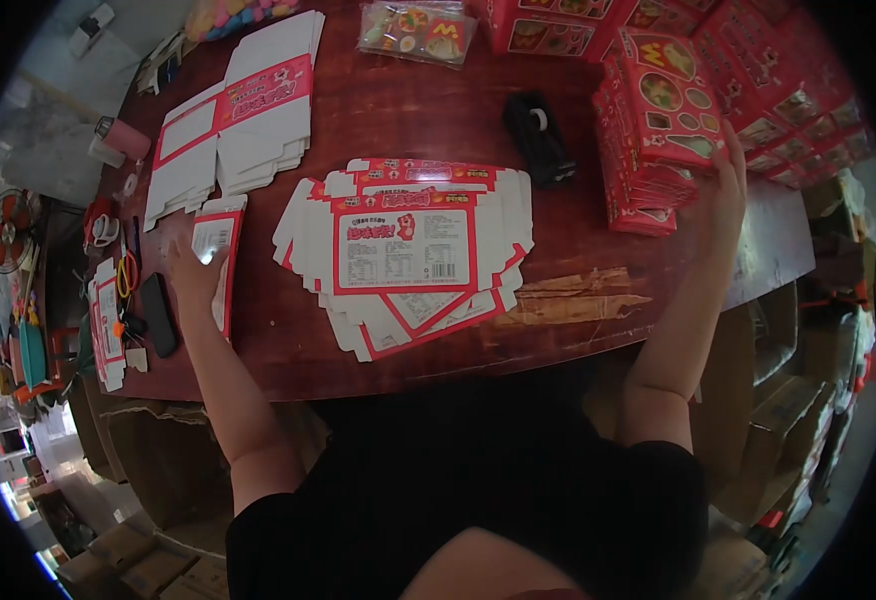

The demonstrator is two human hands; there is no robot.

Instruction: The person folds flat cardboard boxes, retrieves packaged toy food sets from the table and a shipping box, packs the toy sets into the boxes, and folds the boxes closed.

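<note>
My left hand (195,277) is at the left of the table, thumb and fingers spread apart, beside a narrow red-and-white carton (214,238) that it partly covers. I cannot tell whether it touches that carton. At the right, my right hand (722,178) curls round the near right edge of a red printed package (666,95) on top of a stack of similar ones. Its thumb side is partly hidden. Between my hands lies a loose pile of flat white-and-red cartons (408,245), the uppermost with printed text and a barcode.
Flat cartons (263,100) lie at the back left. A black tape dispenser (540,138) stands near the stack, and a clear packet (416,33) lies behind. More red packages (778,75) fill the back right. Yellow-handled scissors (126,275) and a black phone-like object (158,315) are at the left.
</note>
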